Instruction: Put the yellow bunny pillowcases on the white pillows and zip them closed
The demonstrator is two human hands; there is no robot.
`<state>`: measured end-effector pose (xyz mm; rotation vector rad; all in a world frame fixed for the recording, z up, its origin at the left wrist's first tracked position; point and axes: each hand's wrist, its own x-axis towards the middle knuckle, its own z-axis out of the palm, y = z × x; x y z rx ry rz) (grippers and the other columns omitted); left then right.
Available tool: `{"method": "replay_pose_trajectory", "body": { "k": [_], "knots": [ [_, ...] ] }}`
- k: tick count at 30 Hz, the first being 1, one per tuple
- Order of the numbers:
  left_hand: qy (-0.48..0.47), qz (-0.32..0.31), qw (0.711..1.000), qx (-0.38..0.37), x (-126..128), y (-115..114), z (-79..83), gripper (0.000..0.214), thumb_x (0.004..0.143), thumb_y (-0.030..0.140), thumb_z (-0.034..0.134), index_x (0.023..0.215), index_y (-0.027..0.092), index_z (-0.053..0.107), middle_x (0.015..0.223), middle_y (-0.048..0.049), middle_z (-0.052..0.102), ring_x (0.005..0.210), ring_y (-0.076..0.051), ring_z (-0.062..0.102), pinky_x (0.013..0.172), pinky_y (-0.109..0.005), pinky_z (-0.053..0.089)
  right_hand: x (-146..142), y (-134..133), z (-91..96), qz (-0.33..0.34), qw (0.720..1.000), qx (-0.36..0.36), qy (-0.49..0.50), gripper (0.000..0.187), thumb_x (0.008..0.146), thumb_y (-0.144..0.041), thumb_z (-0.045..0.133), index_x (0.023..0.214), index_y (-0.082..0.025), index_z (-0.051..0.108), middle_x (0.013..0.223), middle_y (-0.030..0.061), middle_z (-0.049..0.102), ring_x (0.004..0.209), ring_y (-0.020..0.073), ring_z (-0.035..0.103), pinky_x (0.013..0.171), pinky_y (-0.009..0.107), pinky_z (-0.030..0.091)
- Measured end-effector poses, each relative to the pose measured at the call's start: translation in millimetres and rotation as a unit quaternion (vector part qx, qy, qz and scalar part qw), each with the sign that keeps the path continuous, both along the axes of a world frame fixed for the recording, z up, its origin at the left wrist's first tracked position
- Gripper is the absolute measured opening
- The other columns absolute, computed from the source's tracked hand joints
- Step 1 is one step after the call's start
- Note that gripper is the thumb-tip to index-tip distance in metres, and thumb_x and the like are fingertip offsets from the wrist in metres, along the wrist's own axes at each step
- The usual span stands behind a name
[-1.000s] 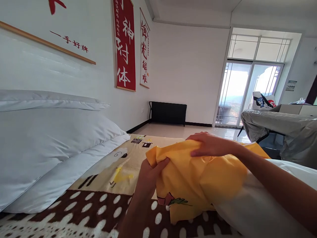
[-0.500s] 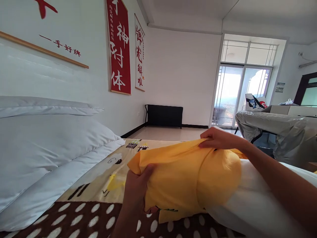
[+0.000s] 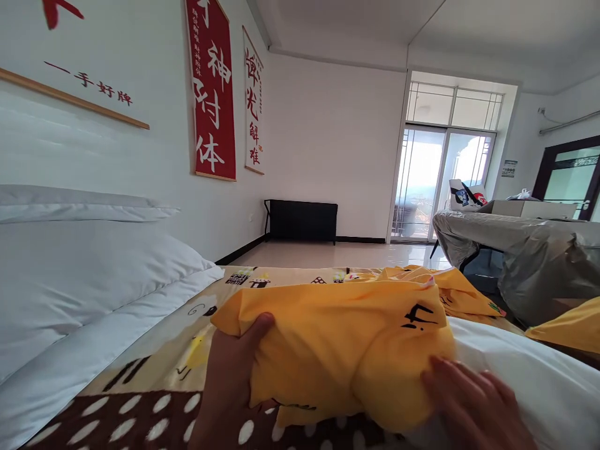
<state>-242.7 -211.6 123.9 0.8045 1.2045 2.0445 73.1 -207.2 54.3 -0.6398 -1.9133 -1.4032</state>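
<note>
My left hand [image 3: 237, 359] grips a yellow pillowcase [image 3: 319, 337] near its left corner, thumb on top of the cloth. The case is drawn over one end of a white pillow [image 3: 510, 347], whose other part lies bare on the right. Black printed marks show near the top right of the case. At the case's right edge, my right hand [image 3: 473, 397] lies against the cloth and pillow, fingers stretched out and somewhat blurred. Behind the case, more yellow cloth [image 3: 462, 290] lies crumpled on the patterned blanket [image 3: 154, 369].
White pillows [image 3: 117, 269] are stacked on the left by the wall. Another yellow cloth piece [image 3: 569, 328] sits at the right edge. Beyond the bed stand a black folded panel [image 3: 302, 222] and a plastic-covered table [image 3: 497, 231] with boxes on it.
My right hand has let go of the case's upper edge and come down to its right end. My left hand keeps its hold. The view has turned slightly right.
</note>
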Motion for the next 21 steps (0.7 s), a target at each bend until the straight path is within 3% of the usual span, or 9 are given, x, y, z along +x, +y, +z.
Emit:
{"method": "replay_pose_trajectory", "body": {
  "k": [3,6,8,10,13,18,21],
  "knots": [
    [0.014,-0.018,1.000,0.006,4,-9,1.0,0.060,0.049,0.042,0.080,0.100,0.014,0.064,0.087,-0.0090,0.071,0.077,-0.027,0.067,0.056,-0.027,0.055,21,34,-7.1,0.052,0.995,-0.031,0.074,0.027,0.085,-0.015,0.048,0.107,-0.019,0.063,0.095,0.0077,0.071,0.092,0.0201,0.064,0.084,0.035,0.042],
    [0.021,-0.077,0.997,-0.005,8,-17,3.1,0.058,0.046,0.044,0.081,0.093,0.014,0.065,0.081,-0.0091,0.072,0.073,-0.029,0.068,0.054,-0.028,0.055,24,68,13.0,0.079,0.988,-0.086,0.101,0.026,0.087,-0.013,0.046,0.105,-0.019,0.064,0.094,0.0063,0.072,0.089,0.0176,0.065,0.084,0.033,0.042],
    [0.030,-0.105,0.994,-0.018,11,-17,3.7,0.055,0.042,0.038,0.083,0.089,0.015,0.066,0.076,-0.0081,0.072,0.070,-0.029,0.068,0.053,-0.030,0.056,17,86,32.3,0.039,0.978,-0.151,0.136,0.022,0.088,-0.016,0.046,0.098,-0.019,0.065,0.088,0.0054,0.073,0.080,0.0170,0.066,0.078,0.031,0.043],
    [0.056,-0.116,0.991,-0.022,15,-14,3.2,0.052,0.040,0.031,0.085,0.085,0.015,0.066,0.074,-0.0073,0.072,0.071,-0.029,0.068,0.056,-0.030,0.056,5,101,46.1,-0.050,0.959,-0.227,0.162,0.023,0.087,-0.018,0.044,0.097,-0.020,0.065,0.079,0.0046,0.073,0.071,0.0179,0.065,0.073,0.032,0.041],
    [0.076,-0.122,0.989,-0.013,21,-3,1.0,0.048,0.042,0.027,0.085,0.085,0.014,0.067,0.077,-0.0072,0.073,0.072,-0.026,0.068,0.059,-0.030,0.056,-17,115,47.8,-0.123,0.943,-0.275,0.140,0.032,0.086,-0.018,0.042,0.113,-0.018,0.060,0.076,0.0062,0.071,0.072,0.0202,0.063,0.076,0.034,0.037],
    [0.009,-0.081,0.997,0.005,13,10,-0.9,0.048,0.048,0.028,0.084,0.091,0.015,0.067,0.081,-0.0065,0.073,0.073,-0.023,0.068,0.061,-0.028,0.055,-54,125,37.5,-0.043,0.967,-0.215,0.128,0.047,0.081,-0.016,0.046,0.128,-0.013,0.050,0.094,0.0121,0.068,0.087,0.0240,0.058,0.085,0.038,0.032],
    [-0.015,-0.091,0.995,0.023,2,15,-5.5,0.056,0.048,0.030,0.085,0.098,0.016,0.066,0.087,-0.0079,0.073,0.076,-0.024,0.068,0.065,-0.030,0.056,-66,140,47.7,0.035,0.942,-0.320,0.095,0.036,0.075,-0.013,0.050,0.109,-0.018,0.063,0.088,0.0074,0.069,0.082,0.0203,0.058,0.083,0.034,0.033]
  ]
}}
